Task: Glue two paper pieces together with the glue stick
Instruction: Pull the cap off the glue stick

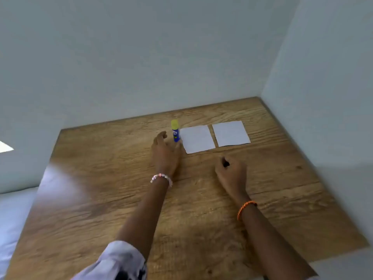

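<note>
Left hand (164, 152): spread wide beside the base of the glue stick, thumb and fingers either side of it; whether they touch it yet cannot be told; nothing is lifted.
Right hand (232, 172): loosely curled on the table, holding nothing, just short of the papers.
Glue stick (175, 131): stands upright near the far edge of the table (101, 199), just left of the near paper; long axis vertical, yellow cap on top, blue body below.
Left paper (197, 139): flat, blank.
Right paper (231, 133): flat, beside the first with a narrow gap, no overlap.
Done: nothing that shows; cap on, sheets apart.
Left: grasp the stick, uncap it, spread glue on one sheet, press the other onto it.
</note>
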